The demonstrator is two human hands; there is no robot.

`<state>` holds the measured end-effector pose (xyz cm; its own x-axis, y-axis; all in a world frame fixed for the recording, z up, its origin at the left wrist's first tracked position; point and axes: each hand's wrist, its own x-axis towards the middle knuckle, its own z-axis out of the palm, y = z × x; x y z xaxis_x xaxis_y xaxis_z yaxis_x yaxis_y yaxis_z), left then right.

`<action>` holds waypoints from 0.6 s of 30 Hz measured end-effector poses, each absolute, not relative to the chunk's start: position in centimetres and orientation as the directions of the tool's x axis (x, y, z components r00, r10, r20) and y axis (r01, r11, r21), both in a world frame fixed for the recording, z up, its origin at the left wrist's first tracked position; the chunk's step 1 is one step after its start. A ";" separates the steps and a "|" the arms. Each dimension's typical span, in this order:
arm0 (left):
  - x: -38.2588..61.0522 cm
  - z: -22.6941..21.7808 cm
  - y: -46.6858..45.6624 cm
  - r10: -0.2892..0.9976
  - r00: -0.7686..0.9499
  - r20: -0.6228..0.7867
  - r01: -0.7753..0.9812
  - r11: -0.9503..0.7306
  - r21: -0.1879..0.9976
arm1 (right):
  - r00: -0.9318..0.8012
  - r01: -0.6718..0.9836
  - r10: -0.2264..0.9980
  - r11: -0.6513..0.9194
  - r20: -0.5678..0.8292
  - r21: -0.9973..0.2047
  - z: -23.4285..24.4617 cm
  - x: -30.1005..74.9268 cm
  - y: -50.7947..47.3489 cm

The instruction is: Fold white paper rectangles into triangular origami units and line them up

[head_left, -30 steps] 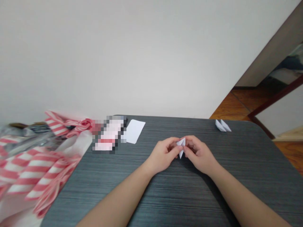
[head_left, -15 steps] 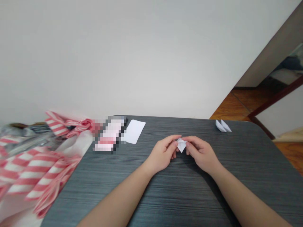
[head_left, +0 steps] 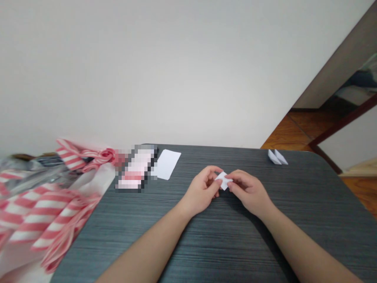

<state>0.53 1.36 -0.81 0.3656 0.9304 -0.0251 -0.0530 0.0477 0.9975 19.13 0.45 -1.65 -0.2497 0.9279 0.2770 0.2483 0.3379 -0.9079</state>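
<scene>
Over the table [head_left: 206,243] by a wall [head_left: 188,70], left hand [head_left: 203,192] and right hand [head_left: 251,192] are pinching paper [head_left: 224,182], corner nearward, long axis unclear.

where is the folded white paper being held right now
In the head view, the folded white paper is right of centre, pinched between the left hand and right hand, over the dark table.

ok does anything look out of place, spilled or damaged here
Nothing looks spilled. A blocky patch at the far left corner of the table, by the card, looks odd: its coarse squares hide what lies there. Left of the table, striped cloth is heaped and rumpled. The held paper is too small to check for tears.
</scene>
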 end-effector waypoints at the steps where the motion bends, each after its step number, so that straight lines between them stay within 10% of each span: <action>1: 0.5 -0.9 1.3 0.931 0.363 -0.024 -0.056 0.048 0.997 | -0.225 0.191 0.945 0.281 0.237 -0.941 -1.8 19.0 0.4; 9: 0.5 -1.7 1.3 0.924 0.381 0.018 0.020 -0.028 0.999 | -0.281 0.299 0.957 0.021 -0.067 -0.954 -1.8 18.9 0.3; 18: 0.6 -1.5 1.2 0.931 0.366 0.013 0.077 -0.044 0.996 | -0.306 0.407 0.952 0.132 0.001 -0.904 -1.5 19.0 0.3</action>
<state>0.58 1.22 -1.45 0.3659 0.9306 0.0126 0.0767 -0.0436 0.9961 19.01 0.26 -1.46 -0.3061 0.9520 0.0011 0.4069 0.1319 -0.9039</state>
